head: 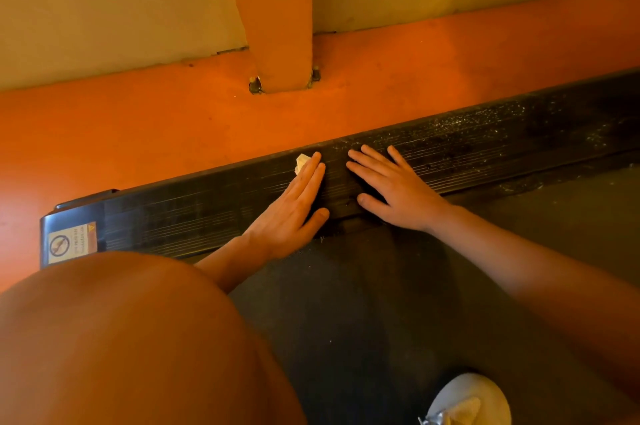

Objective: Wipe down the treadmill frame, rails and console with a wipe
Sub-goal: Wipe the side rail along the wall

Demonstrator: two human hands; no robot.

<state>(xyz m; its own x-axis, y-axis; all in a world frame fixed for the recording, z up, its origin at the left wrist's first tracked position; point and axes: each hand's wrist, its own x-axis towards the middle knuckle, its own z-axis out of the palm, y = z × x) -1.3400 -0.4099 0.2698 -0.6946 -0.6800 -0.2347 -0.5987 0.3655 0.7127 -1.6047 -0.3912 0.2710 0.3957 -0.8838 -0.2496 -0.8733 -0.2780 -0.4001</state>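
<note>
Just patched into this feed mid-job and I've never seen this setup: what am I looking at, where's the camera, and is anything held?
No robot here: a person works bare-handed, and the one picture comes from a camera on their head, looking down. The long black ribbed bar is the treadmill's side rail; the dark grey surface nearer them is the belt. Both hands lie flat on the rail. The left hand presses a pale wipe, only a corner showing past the fingertips; the right hand holds nothing. Pale specks dot the rail further right. The knee and white shoe are the person's own.
</note>
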